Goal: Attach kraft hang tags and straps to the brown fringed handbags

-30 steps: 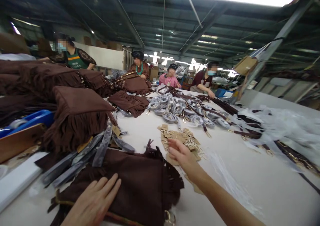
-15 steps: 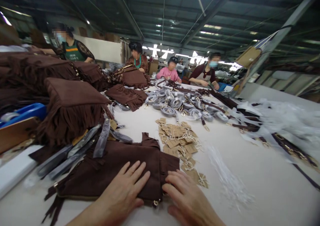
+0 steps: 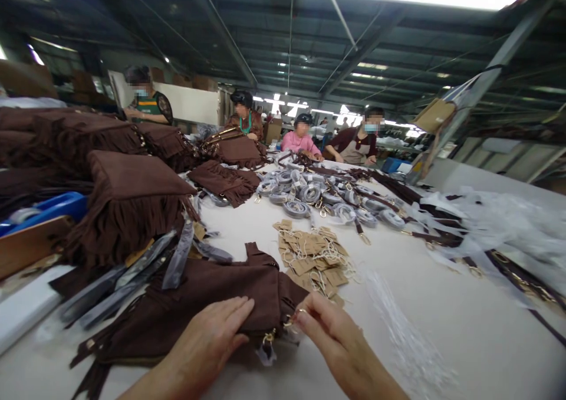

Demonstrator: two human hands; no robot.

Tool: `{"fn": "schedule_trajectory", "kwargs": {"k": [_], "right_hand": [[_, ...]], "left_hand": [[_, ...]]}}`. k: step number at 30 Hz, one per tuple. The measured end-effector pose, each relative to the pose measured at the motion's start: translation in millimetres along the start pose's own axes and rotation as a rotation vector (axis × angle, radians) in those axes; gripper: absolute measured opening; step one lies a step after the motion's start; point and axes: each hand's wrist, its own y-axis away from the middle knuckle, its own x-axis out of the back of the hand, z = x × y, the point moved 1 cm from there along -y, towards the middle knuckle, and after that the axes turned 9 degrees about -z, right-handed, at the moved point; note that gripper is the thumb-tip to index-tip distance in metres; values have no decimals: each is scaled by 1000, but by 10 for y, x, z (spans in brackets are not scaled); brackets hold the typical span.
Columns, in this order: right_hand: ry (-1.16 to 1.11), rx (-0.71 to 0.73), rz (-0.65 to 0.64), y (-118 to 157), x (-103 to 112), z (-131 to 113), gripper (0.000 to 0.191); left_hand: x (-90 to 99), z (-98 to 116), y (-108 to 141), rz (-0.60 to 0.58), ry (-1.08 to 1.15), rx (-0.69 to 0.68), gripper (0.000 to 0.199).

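Note:
A dark brown fringed bag (image 3: 212, 282) lies flat on the table in front of me. My left hand (image 3: 221, 329) rests on it, palm down, with the fingers stretched out. At the bag's right corner, the fingers of my right hand (image 3: 325, 329) pinch a small gold-coloured metal fitting (image 3: 288, 320); its exact kind is too small to tell. Another gold ring with a scrap of clear wrap (image 3: 266, 353) hangs at the bag's near edge. Just beyond my right hand is a heap of brown paper tags (image 3: 312, 255) with white strings.
Finished-looking fringed bags (image 3: 137, 182) are piled at the left, near a blue tape dispenser (image 3: 44, 211). Plastic-wrapped coiled straps (image 3: 309, 193) lie mid-table. Thin clear plastic fasteners (image 3: 402, 323) and crumpled plastic (image 3: 508, 217) are at the right. Several people work across the table.
My right hand has gone from resting at the bag's right side to pinching the metal fitting. The corner fittings show more now. My left hand's fingers have drawn closer together.

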Motion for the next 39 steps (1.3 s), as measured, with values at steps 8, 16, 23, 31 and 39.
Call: {"fn": "schedule_trajectory", "kwargs": {"k": [8, 16, 23, 31, 39], "right_hand": [[-167, -90, 105, -85, -155, 174, 37], [-204, -111, 150, -261, -253, -34, 34], [-276, -119, -116, -313, -20, -200, 14], [230, 286, -249, -170, -178, 32, 35], [470, 522, 15, -101, -536, 220, 25]], "left_hand": [[122, 498, 71, 202, -73, -64, 22], [-106, 767, -271, 219, -108, 146, 22], [-122, 715, -244, 141, -28, 173, 28], [42, 675, -239, -278, 106, 287, 25], [301, 490, 39, -450, -16, 315, 35]]}}
